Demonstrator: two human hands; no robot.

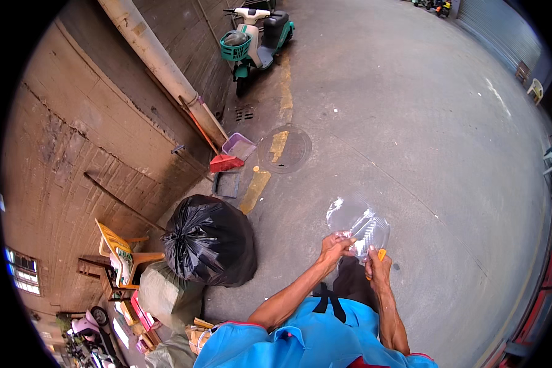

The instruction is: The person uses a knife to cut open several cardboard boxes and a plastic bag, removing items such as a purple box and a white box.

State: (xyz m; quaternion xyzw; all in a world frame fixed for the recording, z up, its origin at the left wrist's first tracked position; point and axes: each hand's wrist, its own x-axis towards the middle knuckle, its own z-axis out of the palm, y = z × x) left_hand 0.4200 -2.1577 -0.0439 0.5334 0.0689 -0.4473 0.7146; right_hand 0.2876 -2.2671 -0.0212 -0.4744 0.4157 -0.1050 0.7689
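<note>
A clear, thin plastic container (370, 227) with a ribbed, shiny surface is in front of my body, above the pavement. It looks like a round clamshell lying partly spread, though glare hides its exact shape. My left hand (336, 247) pinches its near left edge. On the right side, my right hand (379, 267) grips the near edge with the thumb on top. An orange object (382, 254), perhaps a tool handle, is held in that same hand; the fingers cover most of it.
To the left stands a tied black garbage bag (211, 241) beside a pale woven sack (170, 290) and a yellow plastic chair (119, 250). A red broom (226, 163) and purple dustpan (239, 145) lean near a wall pipe (165, 64). Farther off is a green-and-white scooter (260, 39).
</note>
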